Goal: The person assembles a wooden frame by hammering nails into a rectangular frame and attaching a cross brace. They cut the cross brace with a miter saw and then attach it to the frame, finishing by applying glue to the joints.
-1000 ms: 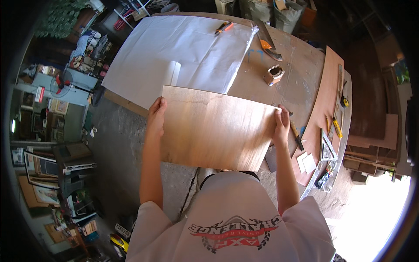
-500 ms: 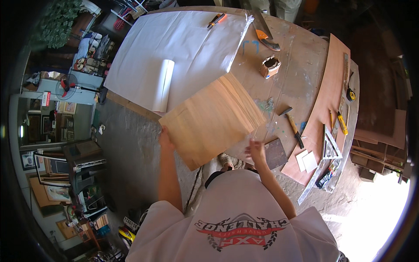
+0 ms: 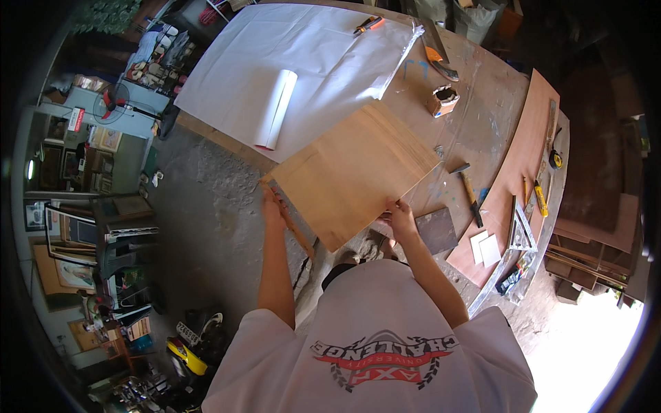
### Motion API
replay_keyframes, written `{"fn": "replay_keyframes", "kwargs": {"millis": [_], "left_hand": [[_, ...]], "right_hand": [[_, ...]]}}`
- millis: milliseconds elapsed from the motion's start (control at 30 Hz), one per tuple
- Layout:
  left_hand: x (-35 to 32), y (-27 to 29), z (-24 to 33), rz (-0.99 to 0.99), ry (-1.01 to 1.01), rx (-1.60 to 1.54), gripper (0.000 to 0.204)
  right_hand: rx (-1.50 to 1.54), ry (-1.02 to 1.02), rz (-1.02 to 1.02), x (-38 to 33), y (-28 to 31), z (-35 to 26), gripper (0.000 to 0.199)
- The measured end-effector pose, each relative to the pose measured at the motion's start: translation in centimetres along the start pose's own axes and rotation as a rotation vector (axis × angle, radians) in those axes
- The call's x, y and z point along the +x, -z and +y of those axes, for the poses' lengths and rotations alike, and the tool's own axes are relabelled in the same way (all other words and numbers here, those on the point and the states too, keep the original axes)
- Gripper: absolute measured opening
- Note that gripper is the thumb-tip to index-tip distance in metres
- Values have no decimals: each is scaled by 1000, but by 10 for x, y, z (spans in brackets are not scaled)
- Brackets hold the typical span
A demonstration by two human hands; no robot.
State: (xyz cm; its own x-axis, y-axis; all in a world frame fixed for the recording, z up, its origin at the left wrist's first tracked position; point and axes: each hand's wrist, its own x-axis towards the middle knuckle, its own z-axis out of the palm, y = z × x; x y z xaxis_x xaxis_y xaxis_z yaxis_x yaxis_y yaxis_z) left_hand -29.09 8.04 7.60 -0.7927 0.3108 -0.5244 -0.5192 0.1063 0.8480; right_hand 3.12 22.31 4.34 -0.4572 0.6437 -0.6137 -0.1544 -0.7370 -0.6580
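Two hands on the wood here: the right hand point(image 3: 399, 219) has the near right edge of a thin tan board point(image 3: 358, 175) pinched between thumb and fingers, while the left hand point(image 3: 273, 212) is closed around a narrow strip of wood point(image 3: 297, 233) along the board's left side. Can't tell if that strip is a separate piece or the edge of another sheet tucked behind, since there's a sliver of gap showing between the two. The board is held at a slant in front of the person's body, its far corner overlapping the table point(image 3: 485, 113) from this angle, and I can't judge how high it sits above it. Past it, a big sheet of white paper point(image 3: 227, 76) covers the left part of the table, with a paper roll point(image 3: 277, 110) lying on top and orange-and-black pliers point(image 3: 370, 25) near the far edge. Right of the paper there's a saw point(image 3: 441, 63) with an orange handle and a small open box point(image 3: 445, 103). Closer in, a hammer point(image 3: 470, 193) lies near a dark square piece point(image 3: 436, 230), and a long reddish panel point(image 3: 509, 186) carries two white squares point(image 3: 490, 250) and a yellow cutter point(image 3: 540, 198).
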Motion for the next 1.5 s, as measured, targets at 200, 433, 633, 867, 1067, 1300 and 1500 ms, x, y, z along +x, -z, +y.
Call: {"fn": "replay_keyframes", "kwargs": {"millis": [200, 433, 633, 867, 1067, 1300, 1500], "left_hand": [[-38, 117, 67, 360, -162, -79, 45], [-89, 270, 136, 271, -434, -423, 42], [-98, 230, 135, -271, -50, -830, 44], [-186, 17, 75, -1154, 791, -584, 52], [-385, -115, -13, -1546, 756, 383, 64], [-601, -129, -201, -2435, -609, 1346, 51], [-758, -172, -263, -2640, -1674, 1777, 34]], "right_hand": [[50, 84, -7, 22, 12, 16, 36], [-127, 108, 189, 45, 11, 57, 32], [-504, 724, 447, -62, -49, 47, 27], [-1289, 1278, 161, -285, -69, -31, 58], [-1698, 1271, 612, -435, 53, -76, 78], [-1959, 627, 612, -623, 249, -21, 97], [-1869, 368, 719, -724, 382, 57, 86]]}}
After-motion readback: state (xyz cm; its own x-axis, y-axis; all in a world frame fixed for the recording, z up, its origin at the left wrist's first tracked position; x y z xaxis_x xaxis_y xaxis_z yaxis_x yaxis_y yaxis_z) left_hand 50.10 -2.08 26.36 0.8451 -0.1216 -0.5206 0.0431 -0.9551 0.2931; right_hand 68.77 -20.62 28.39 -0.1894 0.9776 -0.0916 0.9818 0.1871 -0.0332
